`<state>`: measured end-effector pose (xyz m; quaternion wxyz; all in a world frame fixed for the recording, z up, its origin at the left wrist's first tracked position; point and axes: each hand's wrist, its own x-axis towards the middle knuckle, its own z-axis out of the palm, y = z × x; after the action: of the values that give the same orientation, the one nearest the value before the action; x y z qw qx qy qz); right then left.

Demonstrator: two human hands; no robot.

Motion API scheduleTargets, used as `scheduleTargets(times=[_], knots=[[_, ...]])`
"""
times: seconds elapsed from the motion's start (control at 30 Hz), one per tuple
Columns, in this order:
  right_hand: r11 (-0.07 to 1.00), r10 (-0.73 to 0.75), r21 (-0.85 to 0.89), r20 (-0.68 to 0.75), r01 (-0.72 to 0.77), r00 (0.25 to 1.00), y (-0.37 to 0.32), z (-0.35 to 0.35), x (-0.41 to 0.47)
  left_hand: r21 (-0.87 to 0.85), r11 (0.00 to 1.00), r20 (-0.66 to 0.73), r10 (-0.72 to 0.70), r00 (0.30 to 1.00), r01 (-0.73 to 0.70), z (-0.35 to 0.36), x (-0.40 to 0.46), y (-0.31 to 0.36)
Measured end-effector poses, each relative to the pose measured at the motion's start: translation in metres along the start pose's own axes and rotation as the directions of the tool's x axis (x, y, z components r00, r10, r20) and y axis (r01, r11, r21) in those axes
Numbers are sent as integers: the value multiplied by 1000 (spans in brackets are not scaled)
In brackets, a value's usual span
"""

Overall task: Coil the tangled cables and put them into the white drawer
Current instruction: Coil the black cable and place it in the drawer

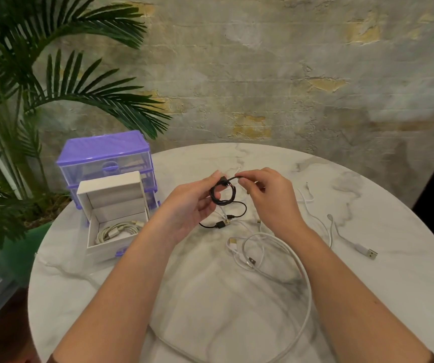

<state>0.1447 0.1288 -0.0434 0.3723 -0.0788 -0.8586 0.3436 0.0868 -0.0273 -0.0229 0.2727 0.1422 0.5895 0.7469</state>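
Observation:
Above the table's middle, my left hand (189, 205) holds a small coil of black cable (222, 195) between thumb and fingers. My right hand (263, 195) pinches the same cable's free strand at the top of the coil. A loose tail of the black cable (221, 224) hangs down onto the table. Several white cables (276, 247) lie tangled below and to the right of my hands. The white drawer (100, 247) stands pulled out at the left, with a coiled white cable (116, 230) inside it.
A purple drawer unit (106, 155) stands behind the white drawer at the round marble table's (210, 297) left edge. A white USB cable (354, 244) trails toward the right edge. A palm plant (14, 113) stands off the table at the left.

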Motion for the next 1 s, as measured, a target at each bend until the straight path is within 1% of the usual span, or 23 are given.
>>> scheduleTargets(times=[0.07,0.13,0.33,0.37,0.43,0.5,0.6,0.7,0.83,0.93,1.0], knots=[[999,-12,-31,27,13,1000,0,1,0,65,997,-24,41,999,-40,0,0,-1],[998,-14,-57,38,16,999,1,1,1,89,994,-34,63,997,-60,-1,-1,-1],[996,48,-79,70,-43,996,6,-1,1,57,995,-32,85,996,-83,-1,-2,-2],[997,67,-43,70,-64,995,4,-2,1,65,994,-35,94,995,-92,-1,-2,-2],[980,146,126,70,-154,987,0,-3,2,104,987,-49,124,991,-119,-2,-1,-3],[921,224,305,98,-244,970,-4,-5,2,149,978,-69,159,985,-148,-2,0,-3],[828,273,460,169,-321,947,-8,-8,1,160,974,-86,178,980,-163,-4,2,-4],[772,306,504,238,-387,922,-9,-11,0,137,977,-91,177,980,-163,-5,2,-4],[685,348,523,376,-506,859,-7,-11,-1,109,979,-85,183,979,-173,-4,3,-6],[613,324,554,473,-563,819,-8,-9,-2,91,978,-97,196,976,-188,-4,3,-6],[567,298,584,513,-582,805,-8,-9,-1,77,977,-118,206,971,-198,-4,3,-5]])
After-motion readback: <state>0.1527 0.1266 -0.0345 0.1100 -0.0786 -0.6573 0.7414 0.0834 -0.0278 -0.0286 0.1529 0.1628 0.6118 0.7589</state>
